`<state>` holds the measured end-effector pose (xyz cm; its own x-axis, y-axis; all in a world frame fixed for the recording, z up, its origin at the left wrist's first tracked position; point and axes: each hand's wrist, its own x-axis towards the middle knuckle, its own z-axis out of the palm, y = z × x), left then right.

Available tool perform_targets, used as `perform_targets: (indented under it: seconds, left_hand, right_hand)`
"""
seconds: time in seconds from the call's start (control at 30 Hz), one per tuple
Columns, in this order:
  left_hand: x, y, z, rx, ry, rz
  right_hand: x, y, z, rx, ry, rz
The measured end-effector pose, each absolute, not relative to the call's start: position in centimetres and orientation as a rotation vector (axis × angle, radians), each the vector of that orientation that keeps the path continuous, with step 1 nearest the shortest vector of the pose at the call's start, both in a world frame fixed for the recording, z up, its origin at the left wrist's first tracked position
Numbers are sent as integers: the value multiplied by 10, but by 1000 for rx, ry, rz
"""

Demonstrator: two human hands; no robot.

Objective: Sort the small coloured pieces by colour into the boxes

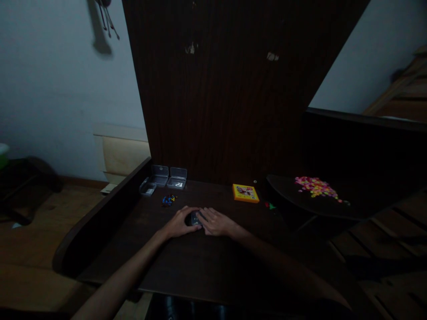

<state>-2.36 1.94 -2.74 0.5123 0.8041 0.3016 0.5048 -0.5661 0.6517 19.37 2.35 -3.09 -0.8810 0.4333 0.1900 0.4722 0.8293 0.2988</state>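
From where I stand the light is low, and both hands meet near the middle of the dark desk (187, 262); between them is a small clear case (195, 218), half covered by fingers, with a few pale specks showing on it or in it. The left hand (182, 222) is curved in a C about the case's left side, fingers round the far edge and thumb along the near one, so it has hold of the case; the right hand (215, 221) lies over the right part, fingers together and slightly bent, thumb across the top; it touches the case, though I cannot tell how firmly it grips.

Just beyond the left hand sits a loose heap of little pieces (168, 201), mostly blue with some yellow; behind that, in the back left corner, two clear boxes (159, 180) (171, 183) stand side by side with their lids raised, the right one showing something bright white inside; a third box (147, 190), also open, is just in front of them. Beyond the right hand a yellow box (246, 193) lies flat near the tall backboard (227, 111); to its right are a few red and green bits (271, 206); farther right, on a curved shelf (283, 189), spreads a pile of pink, yellow and orange beads (316, 186).
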Motion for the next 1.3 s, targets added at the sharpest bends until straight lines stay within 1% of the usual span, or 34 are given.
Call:
perform_targets:
  seconds: [0.1, 0.33, 0.57, 0.67, 0.8, 0.9, 1.1, 1.2, 1.3]
  left_hand:
    - [-24, 21, -29, 2188, 1071, 839]
    - [-24, 24, -32, 2117, 1082, 836]
    - [-25, 25, -32, 2097, 1084, 798]
    - [-25, 24, -31, 2066, 1053, 808]
    - [-24, 19, -27, 2003, 1004, 846]
    - [-24, 14, -25, 1878, 884, 906]
    - [-18, 4, -21, 1607, 679, 980]
    - [-15, 2, -18, 1584, 707, 962]
    - [-14, 4, -17, 1615, 818, 1062]
  right_hand:
    - [194, 26, -31, -682, -2909, -578]
    - [192, 31, -37, -679, -2895, -593]
    - [194, 33, -38, -701, -2846, -441]
    - [198, 37, -33, -698, -2828, -262]
    - [205, 40, -15, -747, -2690, 79]
    - [206, 39, -1, -889, -2403, 345]
    - [194, 47, 11, -996, -1631, 1040]
    - [186, 55, 13, -1004, -1396, 1178]
    - [176, 60, 7, -1027, -1247, 1196]
